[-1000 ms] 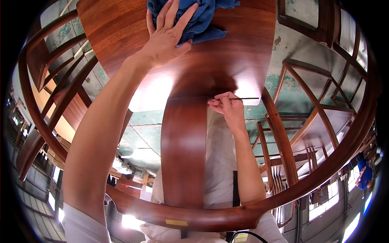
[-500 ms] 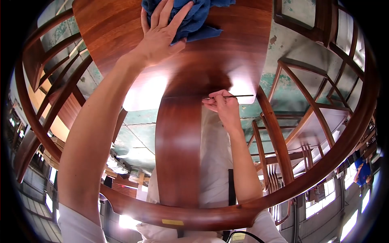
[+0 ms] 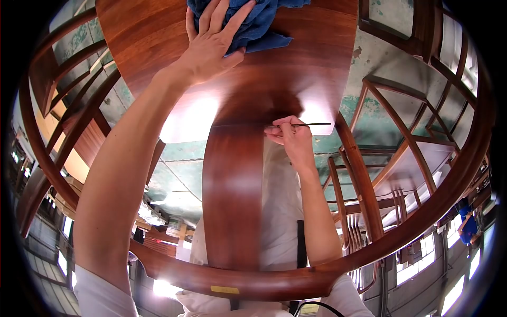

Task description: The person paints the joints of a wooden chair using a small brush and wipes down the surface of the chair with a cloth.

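My left hand (image 3: 211,50) lies with spread fingers on a crumpled blue cloth (image 3: 259,31), which rests on the wooden seat (image 3: 296,68) of a chair. Between the fingertips of my right hand (image 3: 290,132) is a thin dark brush (image 3: 314,124), its handle pointing right. That hand is at the seat's near edge, where the broad curved back panel (image 3: 232,195) meets the seat. The brush's tip is too small to make out. A curved top rail (image 3: 237,282) with a yellow label (image 3: 225,289) crosses in front of my body.
Wooden chair frames (image 3: 401,116) stand on the right over the worn green and grey floor (image 3: 182,169). More curved wooden pieces (image 3: 79,127) are at the left. A person in blue (image 3: 467,226) is at the far right.
The view has shifted slightly, so the chair and both arms appear a little further left than at first. Both hands keep nearly the same places on the chair.
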A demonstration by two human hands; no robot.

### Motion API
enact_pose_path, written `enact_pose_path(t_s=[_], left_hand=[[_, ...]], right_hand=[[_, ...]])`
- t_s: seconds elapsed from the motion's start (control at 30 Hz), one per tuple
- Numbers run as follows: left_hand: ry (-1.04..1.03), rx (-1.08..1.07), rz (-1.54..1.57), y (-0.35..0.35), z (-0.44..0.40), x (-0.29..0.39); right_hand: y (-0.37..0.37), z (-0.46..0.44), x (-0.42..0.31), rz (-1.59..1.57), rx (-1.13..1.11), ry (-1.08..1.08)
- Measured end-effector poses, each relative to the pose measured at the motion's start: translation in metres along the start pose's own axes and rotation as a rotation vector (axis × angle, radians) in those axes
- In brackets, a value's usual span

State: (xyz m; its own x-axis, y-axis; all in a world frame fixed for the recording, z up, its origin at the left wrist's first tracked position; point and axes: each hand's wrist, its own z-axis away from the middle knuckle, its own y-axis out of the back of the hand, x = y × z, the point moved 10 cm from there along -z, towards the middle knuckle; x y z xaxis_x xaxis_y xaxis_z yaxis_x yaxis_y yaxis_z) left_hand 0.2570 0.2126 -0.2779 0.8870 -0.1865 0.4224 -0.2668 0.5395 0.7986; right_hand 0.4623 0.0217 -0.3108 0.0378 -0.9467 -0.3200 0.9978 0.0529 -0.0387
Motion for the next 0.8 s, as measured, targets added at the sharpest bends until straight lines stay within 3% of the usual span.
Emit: enact_pose_path(t_s=[0.8], left_hand=[[-0.004, 0.020, 0.020, 0.003, 0.001, 0.000]], right_hand=[[0.000, 0.008, 0.003, -0.074, -0.028, -0.017]])
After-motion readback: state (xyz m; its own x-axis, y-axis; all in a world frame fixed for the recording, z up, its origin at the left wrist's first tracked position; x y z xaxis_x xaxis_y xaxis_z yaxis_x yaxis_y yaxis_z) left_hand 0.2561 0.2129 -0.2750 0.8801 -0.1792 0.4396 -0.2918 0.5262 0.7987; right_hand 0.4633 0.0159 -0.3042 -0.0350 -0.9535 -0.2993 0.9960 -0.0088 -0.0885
